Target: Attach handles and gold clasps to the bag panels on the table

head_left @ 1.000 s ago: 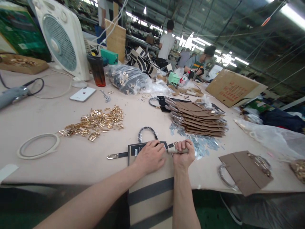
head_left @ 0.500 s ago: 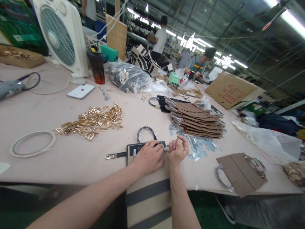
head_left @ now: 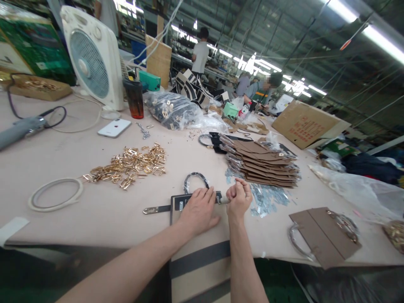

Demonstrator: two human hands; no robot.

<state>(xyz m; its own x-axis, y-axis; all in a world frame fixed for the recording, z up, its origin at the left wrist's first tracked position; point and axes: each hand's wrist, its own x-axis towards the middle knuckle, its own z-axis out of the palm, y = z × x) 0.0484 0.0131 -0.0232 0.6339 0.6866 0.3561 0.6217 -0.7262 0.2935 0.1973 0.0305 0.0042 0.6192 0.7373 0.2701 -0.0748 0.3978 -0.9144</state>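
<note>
A beige bag (head_left: 202,256) with dark stripes lies over the table's near edge. My left hand (head_left: 198,210) presses flat on its top, fingers stretched out over the dark band. A dark strap with a gold buckle end (head_left: 154,209) sticks out to the left, and a wrapped handle loop (head_left: 195,179) lies behind. My right hand (head_left: 239,198) is curled into a fist round a small pale tool (head_left: 223,200) whose tip meets the strap at the bag's right top corner.
A heap of gold buckles (head_left: 129,165) lies to the left, beside a white ring (head_left: 55,194). A stack of brown bags (head_left: 261,162) sits behind my right hand, another brown bag (head_left: 325,233) to the right. A phone (head_left: 114,127), cup (head_left: 134,98) and fan (head_left: 94,57) stand further back. People work in the distance.
My right hand has turned from a sideways grip on the tool to an upright curled fist. The left hand stays pressed on the bag. The view has shifted slightly.
</note>
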